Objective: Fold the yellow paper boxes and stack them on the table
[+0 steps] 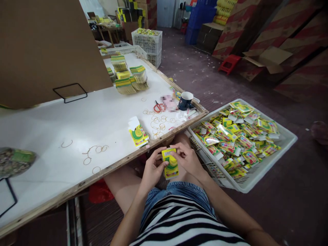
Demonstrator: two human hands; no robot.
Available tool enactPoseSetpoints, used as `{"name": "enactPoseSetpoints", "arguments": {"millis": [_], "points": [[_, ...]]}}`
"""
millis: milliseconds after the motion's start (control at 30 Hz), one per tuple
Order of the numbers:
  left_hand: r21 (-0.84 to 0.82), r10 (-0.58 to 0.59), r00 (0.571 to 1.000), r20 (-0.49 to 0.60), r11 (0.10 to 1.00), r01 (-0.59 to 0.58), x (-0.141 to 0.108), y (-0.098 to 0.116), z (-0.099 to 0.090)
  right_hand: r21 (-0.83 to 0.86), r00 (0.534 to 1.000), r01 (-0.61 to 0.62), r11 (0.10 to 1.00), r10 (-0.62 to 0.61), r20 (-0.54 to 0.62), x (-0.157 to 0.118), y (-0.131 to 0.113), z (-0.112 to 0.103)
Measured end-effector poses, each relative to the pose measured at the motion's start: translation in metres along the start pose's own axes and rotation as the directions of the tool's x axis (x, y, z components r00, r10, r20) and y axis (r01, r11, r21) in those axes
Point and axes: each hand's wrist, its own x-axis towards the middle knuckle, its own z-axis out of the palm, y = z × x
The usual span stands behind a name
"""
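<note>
Over my lap, a small yellow and green printed carton (171,168) is held upright between both hands. My left hand (155,164) pinches its left side, thumb on the front face. At its top right corner, the fingers of my right hand (188,157) are closed on the edge. A barcode shows near the carton's top. On the table edge just ahead lies a small stack of similar flat cartons (138,134) with white flaps. To my right, a white plastic crate (256,184) holds many such cartons, loosely heaped.
On the white table (64,126) are scattered rubber bands (160,126), red-handled scissors (157,107), a dark mug (186,101) and bundled carton stacks (132,83). A cardboard sheet (51,48) stands at left. A red stool (229,64) and stacked boxes (256,30) stand beyond.
</note>
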Motion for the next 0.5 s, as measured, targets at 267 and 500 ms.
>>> {"name": "enactPoseSetpoints", "arguments": {"millis": [267,500], "points": [[0.378,0.237,0.966,-0.105,0.908,-0.181,0.025,0.003,0.004,-0.207,0.897,0.022,0.978,-0.111,-0.429,-0.007,-0.001,-0.055],[0.711,0.272,0.731,-0.626,0.583,0.392,0.06,0.015,-0.08,-0.548,0.774,-0.127,0.827,-0.263,-0.576,-0.014,0.012,-0.1]]}}
